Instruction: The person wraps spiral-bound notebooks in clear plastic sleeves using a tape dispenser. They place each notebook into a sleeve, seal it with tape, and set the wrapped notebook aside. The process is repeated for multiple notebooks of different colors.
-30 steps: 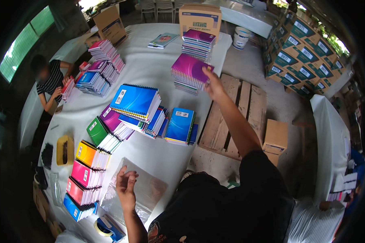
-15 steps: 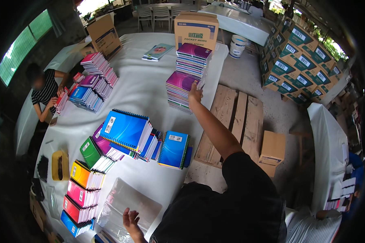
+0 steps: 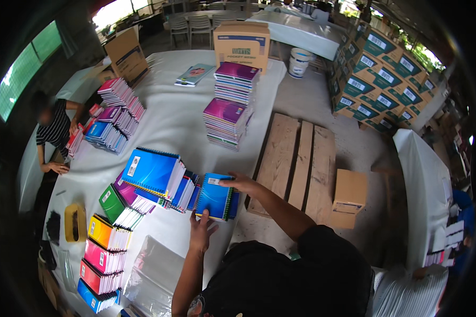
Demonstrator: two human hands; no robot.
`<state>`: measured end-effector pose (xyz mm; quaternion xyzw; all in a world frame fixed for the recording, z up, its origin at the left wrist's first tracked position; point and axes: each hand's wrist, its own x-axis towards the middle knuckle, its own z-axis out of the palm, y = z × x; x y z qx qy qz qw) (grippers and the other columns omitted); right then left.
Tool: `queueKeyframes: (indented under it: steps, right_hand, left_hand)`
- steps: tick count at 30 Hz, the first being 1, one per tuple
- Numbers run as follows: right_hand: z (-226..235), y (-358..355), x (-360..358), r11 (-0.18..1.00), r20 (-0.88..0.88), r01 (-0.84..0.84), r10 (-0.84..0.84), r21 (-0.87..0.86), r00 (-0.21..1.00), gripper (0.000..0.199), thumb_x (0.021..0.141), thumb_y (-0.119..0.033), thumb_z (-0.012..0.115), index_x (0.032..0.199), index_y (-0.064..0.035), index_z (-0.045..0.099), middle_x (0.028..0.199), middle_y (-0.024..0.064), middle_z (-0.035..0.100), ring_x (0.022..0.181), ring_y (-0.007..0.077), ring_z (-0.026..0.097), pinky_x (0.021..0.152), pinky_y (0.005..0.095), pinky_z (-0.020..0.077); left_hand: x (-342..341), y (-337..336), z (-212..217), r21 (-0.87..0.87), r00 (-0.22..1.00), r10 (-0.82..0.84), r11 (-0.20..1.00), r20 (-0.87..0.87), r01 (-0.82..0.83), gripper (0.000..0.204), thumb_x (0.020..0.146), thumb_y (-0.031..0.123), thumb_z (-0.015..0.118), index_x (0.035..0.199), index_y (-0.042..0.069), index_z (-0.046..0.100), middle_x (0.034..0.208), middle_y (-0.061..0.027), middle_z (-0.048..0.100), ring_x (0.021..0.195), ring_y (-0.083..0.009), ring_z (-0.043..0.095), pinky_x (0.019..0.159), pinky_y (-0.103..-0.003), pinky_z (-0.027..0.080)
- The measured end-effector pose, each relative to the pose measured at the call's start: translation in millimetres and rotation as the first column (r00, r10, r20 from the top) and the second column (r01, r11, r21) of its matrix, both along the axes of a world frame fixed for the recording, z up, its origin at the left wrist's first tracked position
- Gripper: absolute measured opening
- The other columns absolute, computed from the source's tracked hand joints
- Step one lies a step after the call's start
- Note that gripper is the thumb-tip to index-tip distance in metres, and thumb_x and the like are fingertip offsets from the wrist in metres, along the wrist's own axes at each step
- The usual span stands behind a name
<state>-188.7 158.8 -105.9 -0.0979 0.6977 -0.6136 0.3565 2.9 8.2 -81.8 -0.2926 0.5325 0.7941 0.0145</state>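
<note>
Both my hands on the blue notebook.
Left hand spread against its near edge, right hand flat on top; purple stacks beyond it.

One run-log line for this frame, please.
right hand on blue spiral notebook | left hand at its near edge | white table

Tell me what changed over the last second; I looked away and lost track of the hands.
The right hand came back from the far purple notebook stack to the blue notebook at the table edge. The left hand left the clear plastic sleeves and moved up to that notebook's near edge. The stacks stayed put.
</note>
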Motion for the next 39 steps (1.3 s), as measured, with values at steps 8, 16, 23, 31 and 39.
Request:
queueKeyframes:
  steps: [8,16,23,31,39]
  right_hand:
    - [50,13,45,0.998,-0.173,-0.002,-0.010,-0.068,0.985,0.099,0.070,-0.039,0.080,0.143,0.0002,0.026,0.130,0.0249,0.046,0.123,0.0319,0.046,0.102,0.0386,0.0381]
    - [52,-54,209,0.812,-0.119,-0.172,0.127,-0.558,0.985,0.073,0.066,-0.018,0.085,0.126,-0.0086,0.044,0.118,0.0074,0.051,0.116,0.0197,0.047,0.098,0.0355,0.0401]
    - [20,-149,316,0.429,-0.573,-0.780,0.529,-0.455,0.626,0.086,0.062,-0.034,0.089,0.126,-0.0042,0.040,0.118,0.0070,0.048,0.114,0.0165,0.046,0.094,0.0328,0.0389]
    - [-32,-164,347,0.467,-0.582,-0.721,0.428,-0.512,0.691,0.102,0.063,-0.047,0.085,0.138,-0.0038,0.029,0.125,0.0083,0.043,0.119,0.0184,0.043,0.101,0.0340,0.0344]
    - [-72,-153,336,0.549,-0.485,-0.726,0.543,-0.413,0.686,0.082,0.060,-0.022,0.090,0.127,-0.0083,0.044,0.117,0.0086,0.053,0.112,0.0202,0.051,0.095,0.0360,0.0427]
  left_hand:
    - [27,11,10,0.073,0.983,0.114,0.992,-0.147,-0.104,0.070,0.083,0.028,0.072,0.134,-0.003,0.034,0.122,-0.0149,0.052,0.112,-0.0270,0.053,0.092,-0.042,0.045]
    - [188,-20,19,-0.274,0.933,0.053,0.949,-0.357,-0.159,0.082,0.073,-0.002,0.073,0.139,0.001,0.025,0.125,-0.0132,0.049,0.112,-0.0235,0.052,0.096,-0.036,0.044]
    - [322,-53,-17,-0.628,0.947,0.237,0.708,-0.219,-0.322,0.079,0.076,0.018,0.077,0.135,0.000,0.028,0.123,-0.0140,0.047,0.108,-0.0232,0.053,0.089,-0.034,0.046]
    - [346,-55,-74,-0.678,0.925,0.278,0.630,-0.259,-0.379,0.065,0.079,0.016,0.067,0.132,-0.002,0.036,0.125,-0.0130,0.052,0.120,-0.0271,0.046,0.106,-0.041,0.028]
    - [348,-69,-115,-0.956,0.998,0.002,0.288,0.059,0.056,0.065,0.069,0.028,0.077,0.124,0.005,0.050,0.124,-0.0136,0.051,0.116,-0.0328,0.045,0.097,-0.044,0.033]
